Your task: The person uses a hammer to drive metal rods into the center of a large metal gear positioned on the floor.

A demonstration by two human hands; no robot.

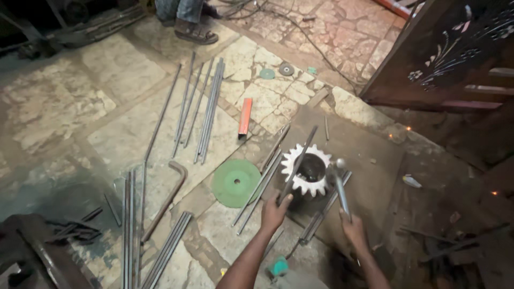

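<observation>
Left hand (274,211) fingers pinch a thin steel rod (297,163) running up-right across the toothed gear (307,171); right hand (353,229) fingers wrap a hammer (340,187) just right.

Left hand (274,210) gripping rod (297,163), right hand (353,229) hammer (340,188)

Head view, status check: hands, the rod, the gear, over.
Left hand gripping thin steel rod laid across white toothed gear. Right hand holding hammer, head raised beside gear. Loose rods and green disc crowd the left.
</observation>
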